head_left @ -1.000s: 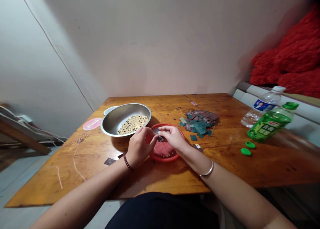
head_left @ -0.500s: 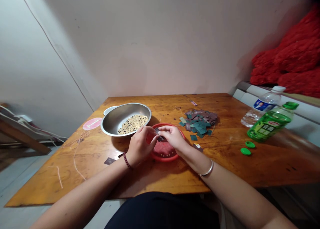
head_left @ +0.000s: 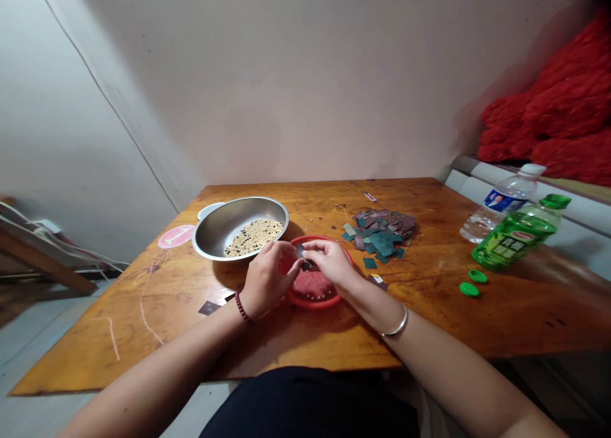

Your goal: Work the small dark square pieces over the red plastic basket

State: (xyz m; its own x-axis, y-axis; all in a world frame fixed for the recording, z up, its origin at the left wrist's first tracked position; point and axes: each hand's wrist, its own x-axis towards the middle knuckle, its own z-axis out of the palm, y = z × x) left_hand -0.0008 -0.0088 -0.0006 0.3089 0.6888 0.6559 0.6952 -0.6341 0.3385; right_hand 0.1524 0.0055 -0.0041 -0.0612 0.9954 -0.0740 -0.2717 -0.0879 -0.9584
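Observation:
My left hand (head_left: 267, 279) and my right hand (head_left: 329, 261) meet over a small red basket (head_left: 312, 288) near the table's front middle. Both pinch a small dark square piece (head_left: 302, 254) between their fingertips. The piece is too small to make out in detail. A steel bowl (head_left: 238, 228) with pale and dark beans stands just left of the basket. A heap of green and brown square pieces (head_left: 382, 231) lies to the right of the basket.
The wooden table (head_left: 429, 310) also holds a pink round sticker (head_left: 175, 237), loose thread (head_left: 147, 285), two green caps (head_left: 472, 283), a clear water bottle (head_left: 501, 205) and a green bottle (head_left: 518, 237) at the right. Red fluffy material (head_left: 558, 113) is piled beyond.

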